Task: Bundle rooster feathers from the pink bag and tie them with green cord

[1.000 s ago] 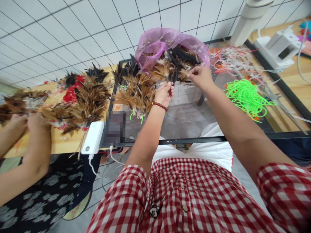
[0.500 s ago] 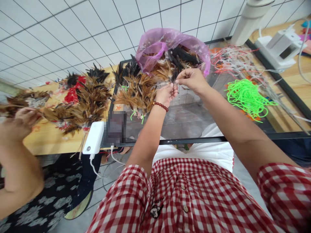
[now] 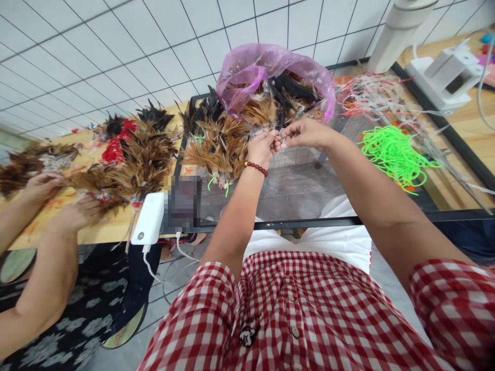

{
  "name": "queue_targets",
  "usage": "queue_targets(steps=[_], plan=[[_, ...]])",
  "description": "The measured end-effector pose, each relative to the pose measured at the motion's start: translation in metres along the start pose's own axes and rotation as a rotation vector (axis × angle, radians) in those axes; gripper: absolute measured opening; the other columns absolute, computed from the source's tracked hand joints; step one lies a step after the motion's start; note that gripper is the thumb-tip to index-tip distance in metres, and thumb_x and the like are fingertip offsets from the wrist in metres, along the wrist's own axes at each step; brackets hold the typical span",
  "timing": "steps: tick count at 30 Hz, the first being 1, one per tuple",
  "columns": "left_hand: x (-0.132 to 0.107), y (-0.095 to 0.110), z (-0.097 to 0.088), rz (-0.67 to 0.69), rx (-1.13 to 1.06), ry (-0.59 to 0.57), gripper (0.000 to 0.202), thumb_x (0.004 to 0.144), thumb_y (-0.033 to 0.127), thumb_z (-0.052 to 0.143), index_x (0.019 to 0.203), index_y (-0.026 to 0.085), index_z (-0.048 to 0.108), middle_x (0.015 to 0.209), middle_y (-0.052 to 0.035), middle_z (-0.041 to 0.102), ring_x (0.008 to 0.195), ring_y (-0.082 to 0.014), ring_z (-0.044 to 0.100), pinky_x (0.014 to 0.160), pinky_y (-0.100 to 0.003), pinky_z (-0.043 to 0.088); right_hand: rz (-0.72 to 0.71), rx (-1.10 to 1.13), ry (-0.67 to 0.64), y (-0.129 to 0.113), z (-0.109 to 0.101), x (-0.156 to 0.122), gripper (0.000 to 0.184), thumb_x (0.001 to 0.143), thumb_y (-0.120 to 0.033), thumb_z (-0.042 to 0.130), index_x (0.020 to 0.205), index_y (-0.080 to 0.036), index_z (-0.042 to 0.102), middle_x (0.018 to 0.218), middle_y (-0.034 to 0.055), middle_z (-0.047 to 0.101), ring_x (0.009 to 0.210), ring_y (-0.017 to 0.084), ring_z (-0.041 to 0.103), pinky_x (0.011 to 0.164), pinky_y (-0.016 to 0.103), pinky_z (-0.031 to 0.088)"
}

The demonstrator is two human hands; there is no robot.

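Observation:
My left hand (image 3: 262,147) and my right hand (image 3: 304,134) meet fingertip to fingertip above the glass table (image 3: 301,190), both pinched on a small bunch of brown feathers (image 3: 277,135) that is mostly hidden between them. Just behind them an open pink plastic bag (image 3: 270,69) holds brown and black feathers. A heap of tied brown feather bundles (image 3: 216,147) lies to the left of my left hand. A red bead bracelet (image 3: 255,168) circles my left wrist.
A tangle of bright green cord (image 3: 390,154) and pale strings (image 3: 371,93) lie to the right. A white power bank (image 3: 147,219) sits at the table's front edge. On the wooden table to the left, another person's hands (image 3: 58,201) handle feather piles (image 3: 131,159).
My right hand came away from the bag and down to my left hand, and the two now pinch together. The other person's hands shifted among the feathers on the left.

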State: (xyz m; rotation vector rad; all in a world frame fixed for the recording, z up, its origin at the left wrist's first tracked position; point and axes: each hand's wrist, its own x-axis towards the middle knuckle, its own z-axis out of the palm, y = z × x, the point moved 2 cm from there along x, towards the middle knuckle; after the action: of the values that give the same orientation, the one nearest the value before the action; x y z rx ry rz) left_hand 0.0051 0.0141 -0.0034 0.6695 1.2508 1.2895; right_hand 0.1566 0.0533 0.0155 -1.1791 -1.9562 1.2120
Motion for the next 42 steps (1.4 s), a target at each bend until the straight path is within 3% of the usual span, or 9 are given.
queue_targets(steps=[9,14,20,29,33,38,42], plan=[[-0.002,0.000,0.001,-0.001,-0.012,-0.001,0.013,0.084,0.024,0.077,0.080,0.015,0.068,0.063,0.0031,0.064,0.055,-0.0034,0.061,0.066,-0.017,0.054,-0.061,-0.063,-0.093,0.000,0.007,0.001,0.028,0.063,-0.036,0.088,0.083,-0.021,0.078,0.076,-0.0014,0.071,0.072,0.016,0.061,0.071,0.030,0.049],[-0.001,0.001,-0.001,0.003,-0.031,0.004,0.014,0.085,0.028,0.077,0.087,0.016,0.069,0.069,0.0004,0.070,0.065,-0.0058,0.067,0.072,-0.018,0.056,-0.016,-0.014,0.064,0.007,0.006,0.005,0.024,0.066,-0.035,0.089,0.071,-0.018,0.073,0.062,-0.0006,0.064,0.063,0.014,0.057,0.065,0.030,0.048],[-0.003,-0.001,0.000,-0.056,-0.053,-0.045,0.021,0.084,0.033,0.078,0.092,0.016,0.069,0.077,-0.0026,0.075,0.078,-0.0095,0.073,0.081,-0.021,0.056,-0.034,0.340,0.196,0.006,0.005,0.009,0.030,0.072,-0.031,0.089,0.068,-0.017,0.063,0.053,-0.0026,0.054,0.049,0.008,0.046,0.047,0.022,0.037],[-0.007,-0.001,0.005,-0.092,-0.049,-0.130,0.013,0.086,0.023,0.076,0.080,0.015,0.067,0.066,0.0011,0.070,0.060,-0.0043,0.063,0.070,-0.016,0.051,-0.127,0.355,0.270,0.006,0.013,0.013,0.027,0.072,-0.026,0.088,0.069,-0.018,0.062,0.054,-0.0046,0.053,0.049,0.007,0.044,0.047,0.022,0.034],[-0.008,-0.001,0.005,-0.075,0.004,-0.167,0.017,0.089,0.015,0.071,0.073,0.014,0.064,0.059,0.0029,0.064,0.050,-0.0028,0.055,0.059,-0.016,0.047,-0.133,0.194,0.268,0.011,0.007,0.014,0.023,0.074,-0.030,0.085,0.071,-0.019,0.064,0.059,-0.0017,0.058,0.056,0.012,0.053,0.053,0.026,0.042],[-0.006,-0.001,0.004,-0.036,-0.053,-0.108,0.016,0.092,0.015,0.066,0.076,0.014,0.064,0.059,0.0039,0.062,0.050,-0.0021,0.055,0.058,-0.014,0.046,-0.054,-0.363,0.336,0.037,-0.031,0.016,0.019,0.069,-0.028,0.087,0.070,-0.020,0.070,0.067,0.0039,0.065,0.081,0.024,0.067,0.073,0.037,0.052],[-0.003,-0.001,0.003,-0.037,-0.095,-0.064,0.018,0.094,0.015,0.064,0.076,0.014,0.063,0.059,0.0036,0.062,0.050,-0.0019,0.055,0.058,-0.014,0.046,0.047,-0.605,0.164,0.059,-0.047,0.019,0.024,0.058,-0.025,0.093,0.064,-0.019,0.070,0.058,0.0011,0.061,0.081,0.026,0.067,0.077,0.039,0.052]])
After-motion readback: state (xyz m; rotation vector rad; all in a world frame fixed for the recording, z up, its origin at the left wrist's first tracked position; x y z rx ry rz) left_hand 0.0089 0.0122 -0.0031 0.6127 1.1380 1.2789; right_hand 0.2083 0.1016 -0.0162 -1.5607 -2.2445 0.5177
